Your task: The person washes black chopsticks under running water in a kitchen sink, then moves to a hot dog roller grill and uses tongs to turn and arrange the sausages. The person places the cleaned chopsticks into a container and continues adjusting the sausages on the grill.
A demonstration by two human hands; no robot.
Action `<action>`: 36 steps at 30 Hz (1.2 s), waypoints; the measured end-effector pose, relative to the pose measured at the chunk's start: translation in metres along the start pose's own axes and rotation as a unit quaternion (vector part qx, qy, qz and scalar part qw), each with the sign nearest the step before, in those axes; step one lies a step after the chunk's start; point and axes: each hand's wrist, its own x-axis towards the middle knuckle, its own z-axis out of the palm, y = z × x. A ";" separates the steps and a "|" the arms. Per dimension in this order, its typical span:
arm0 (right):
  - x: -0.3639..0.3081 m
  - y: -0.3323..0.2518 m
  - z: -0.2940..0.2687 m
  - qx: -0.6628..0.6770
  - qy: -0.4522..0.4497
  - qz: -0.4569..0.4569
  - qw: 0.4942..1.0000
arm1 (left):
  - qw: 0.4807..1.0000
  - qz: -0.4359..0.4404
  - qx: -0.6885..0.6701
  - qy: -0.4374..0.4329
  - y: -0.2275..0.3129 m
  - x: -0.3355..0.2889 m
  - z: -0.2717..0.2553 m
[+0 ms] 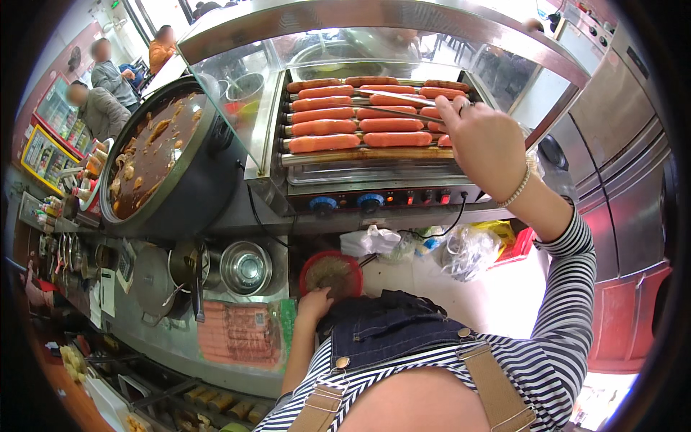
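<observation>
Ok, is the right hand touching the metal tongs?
Touching. The head view shows the right hand closed on the metal tongs, whose two arms run out from its fingers over the sausages.

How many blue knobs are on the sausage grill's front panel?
2: the left blue knob and the right blue knob, both left of the red switches. None seems hidden.

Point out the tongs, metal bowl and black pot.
Tongs (402, 97), head view: upper arm, near its middle.
Metal bowl (231, 268), head view: inner wall, left side.
Black pot (198, 186), head view: dark outer wall.
</observation>
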 end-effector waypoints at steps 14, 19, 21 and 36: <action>0.049 0.002 0.024 0.058 -0.056 -0.099 0.992 | 1.000 0.000 -0.002 0.003 -0.005 -0.004 0.013; 0.032 0.054 0.011 -0.033 0.024 -0.025 0.999 | 0.999 -0.023 -0.024 -0.002 -0.011 0.001 0.017; 0.026 0.072 0.013 -0.099 -0.048 -0.007 0.994 | 1.000 -0.009 -0.018 0.000 -0.014 0.004 0.017; -0.017 0.136 0.053 -0.194 -0.137 -0.045 0.970 | 0.998 0.060 0.016 0.009 -0.003 0.040 0.005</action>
